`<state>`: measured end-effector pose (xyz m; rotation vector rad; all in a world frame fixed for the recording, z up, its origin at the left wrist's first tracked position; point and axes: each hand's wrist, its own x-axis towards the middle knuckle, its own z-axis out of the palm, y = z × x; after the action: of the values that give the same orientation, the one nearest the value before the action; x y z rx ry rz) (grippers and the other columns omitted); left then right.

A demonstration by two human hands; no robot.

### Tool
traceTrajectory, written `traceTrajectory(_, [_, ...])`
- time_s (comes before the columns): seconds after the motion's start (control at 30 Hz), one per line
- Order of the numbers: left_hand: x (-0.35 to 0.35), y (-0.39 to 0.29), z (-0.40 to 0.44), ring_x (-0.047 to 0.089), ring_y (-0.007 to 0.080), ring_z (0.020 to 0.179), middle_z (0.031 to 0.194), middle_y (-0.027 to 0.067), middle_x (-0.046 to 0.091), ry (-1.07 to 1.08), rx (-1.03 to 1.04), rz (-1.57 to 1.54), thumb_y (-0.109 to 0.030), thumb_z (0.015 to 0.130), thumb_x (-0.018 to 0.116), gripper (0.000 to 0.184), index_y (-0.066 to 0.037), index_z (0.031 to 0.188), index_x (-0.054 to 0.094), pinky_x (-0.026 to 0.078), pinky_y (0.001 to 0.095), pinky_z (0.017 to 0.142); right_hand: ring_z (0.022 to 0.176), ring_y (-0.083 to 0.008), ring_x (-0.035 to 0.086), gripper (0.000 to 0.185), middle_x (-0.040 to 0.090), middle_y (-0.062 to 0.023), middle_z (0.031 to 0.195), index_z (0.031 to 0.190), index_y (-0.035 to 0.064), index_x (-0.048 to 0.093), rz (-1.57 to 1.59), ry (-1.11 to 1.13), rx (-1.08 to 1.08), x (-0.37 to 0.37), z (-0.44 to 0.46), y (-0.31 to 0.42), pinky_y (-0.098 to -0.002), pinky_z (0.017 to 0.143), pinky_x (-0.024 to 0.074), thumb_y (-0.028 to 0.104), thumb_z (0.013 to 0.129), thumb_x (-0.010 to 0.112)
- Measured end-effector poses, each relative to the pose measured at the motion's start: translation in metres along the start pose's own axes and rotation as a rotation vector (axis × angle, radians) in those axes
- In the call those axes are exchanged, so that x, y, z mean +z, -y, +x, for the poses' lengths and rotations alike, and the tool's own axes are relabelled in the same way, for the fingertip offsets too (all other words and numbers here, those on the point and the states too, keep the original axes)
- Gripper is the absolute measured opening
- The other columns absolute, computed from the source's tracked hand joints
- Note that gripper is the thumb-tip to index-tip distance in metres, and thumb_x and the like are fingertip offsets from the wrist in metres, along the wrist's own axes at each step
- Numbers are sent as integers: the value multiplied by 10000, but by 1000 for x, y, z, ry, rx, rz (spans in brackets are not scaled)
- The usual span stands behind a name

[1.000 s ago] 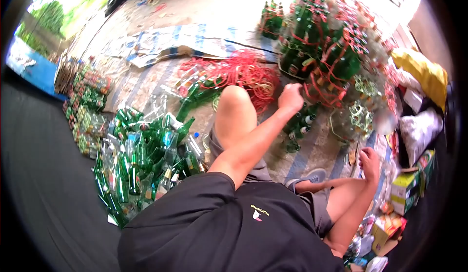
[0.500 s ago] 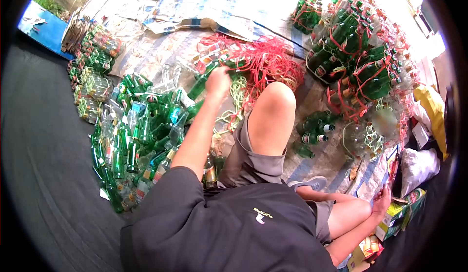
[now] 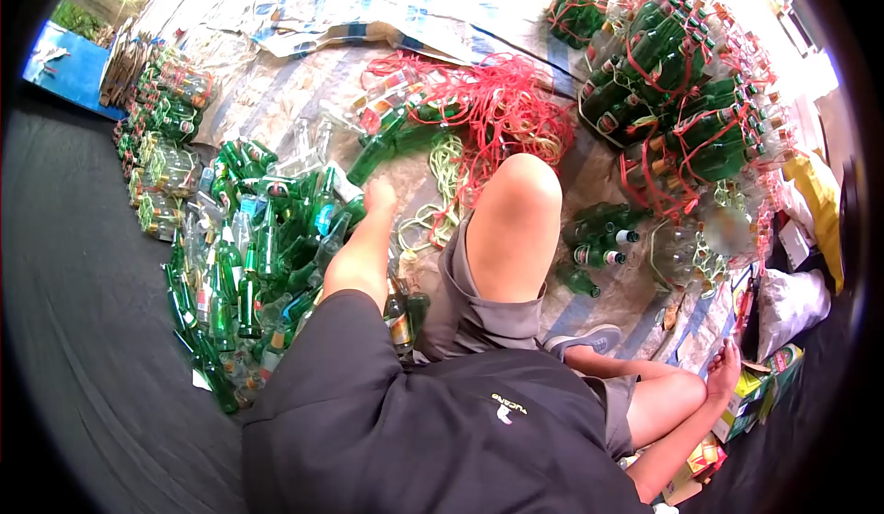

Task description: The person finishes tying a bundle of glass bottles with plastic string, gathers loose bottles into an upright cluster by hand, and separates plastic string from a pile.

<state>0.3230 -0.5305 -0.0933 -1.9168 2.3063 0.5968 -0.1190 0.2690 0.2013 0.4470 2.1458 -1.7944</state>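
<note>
My left hand (image 3: pixel 379 197) is at the right edge of a heap of green and clear glass bottles (image 3: pixel 267 238), beside a green bottle end. Its fingers are hidden, so any hold on a bottle cannot be made out. Just above it, a green bottle (image 3: pixel 378 150) lies slanted on the sheet, near a tangle of red plastic string (image 3: pixel 502 113). Paler green string (image 3: pixel 444 182) hangs down from that tangle. My right hand (image 3: pixel 724 371) rests by my right knee, fingers loosely apart, with nothing visible in it.
Tied bundles of green bottles (image 3: pixel 668 63) are stacked at the upper right. Several loose green bottles (image 3: pixel 594 242) lie beyond my raised knee. More bundles (image 3: pixel 170 118) line the left edge. Cartons (image 3: pixel 760 390) and a white sack (image 3: pixel 792 311) stand at the right.
My left hand has moved down and left, away from the string tangle and toward the bottle heap. My right hand has stayed by the knee. The view has shifted slightly.
</note>
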Motion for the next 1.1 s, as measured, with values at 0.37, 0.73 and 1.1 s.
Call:
traceTrajectory(0.37, [-75, -44, -5, 666, 432, 1030, 1043, 255, 688, -174, 312, 55, -217, 976, 497, 228, -36, 1043, 617, 512, 548, 843, 582, -58, 432, 81, 483, 59, 744, 1066, 171, 595, -14, 40, -54, 16, -9, 8, -222, 491, 357, 195, 989, 607])
traceTrajectory(0.73, [-254, -225, -107, 663, 403, 998, 1107, 159, 689, -579, 730, -171, -270, 958, 652, 280, -101, 1176, 606, 523, 498, 816, 598, -47, 502, 127, 562, 57, 776, 1086, 115, 664, 127, 40, -133, 35, -37, 33, -206, 532, 400, 198, 994, 639])
traceTrajectory(1.1, [-232, -393, -269, 670, 425, 947, 1011, 221, 698, -239, 1142, -351, -232, 914, 701, 291, -67, 1140, 623, 525, 497, 800, 614, -88, 565, 170, 639, -9, 739, 973, 21, 691, -475, 50, -372, 95, -16, 19, -253, 560, 466, 178, 915, 660])
